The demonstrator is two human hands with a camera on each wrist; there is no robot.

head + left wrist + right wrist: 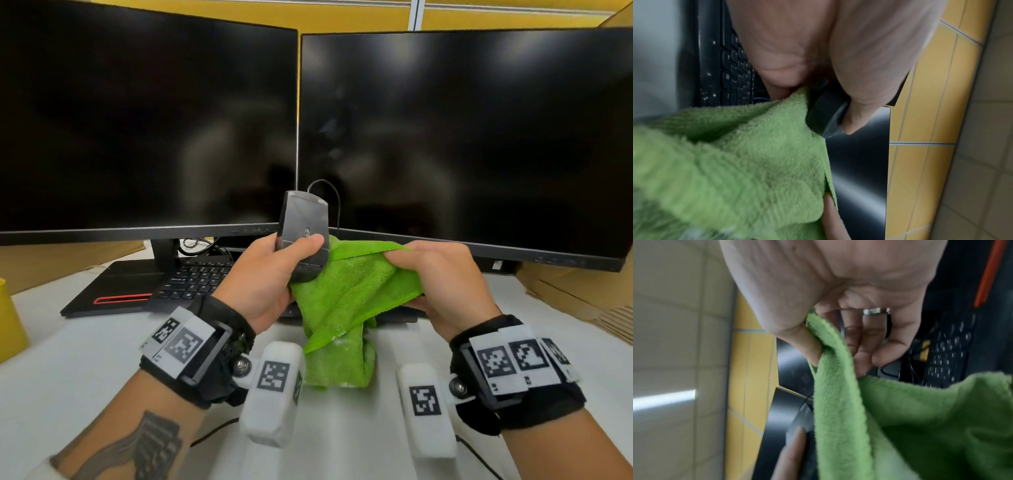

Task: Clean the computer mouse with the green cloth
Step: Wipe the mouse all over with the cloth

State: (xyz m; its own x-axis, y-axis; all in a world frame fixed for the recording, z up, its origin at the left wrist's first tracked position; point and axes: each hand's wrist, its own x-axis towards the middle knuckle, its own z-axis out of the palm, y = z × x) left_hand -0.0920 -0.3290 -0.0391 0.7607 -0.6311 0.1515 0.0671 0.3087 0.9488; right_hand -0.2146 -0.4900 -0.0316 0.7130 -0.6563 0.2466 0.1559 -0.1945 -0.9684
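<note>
My left hand (274, 270) holds a dark grey wired computer mouse (303, 228) upright above the desk, underside towards me, thumb across its lower part. In the left wrist view the mouse (826, 112) shows as a dark edge under the thumb. The green cloth (349, 294) hangs between both hands, its lower part draped down to the desk. My right hand (442, 274) pinches the cloth's upper edge between thumb and fingers, to the right of the mouse. In the right wrist view the cloth (890, 426) runs from that pinch down past the mouse (803, 421).
Two dark monitors (462, 137) stand close behind the hands. A black keyboard (195, 277) lies under the left monitor. The mouse cable (329, 192) loops up behind the mouse. A yellow object (8, 318) sits at the left edge, cardboard (575, 291) at the right.
</note>
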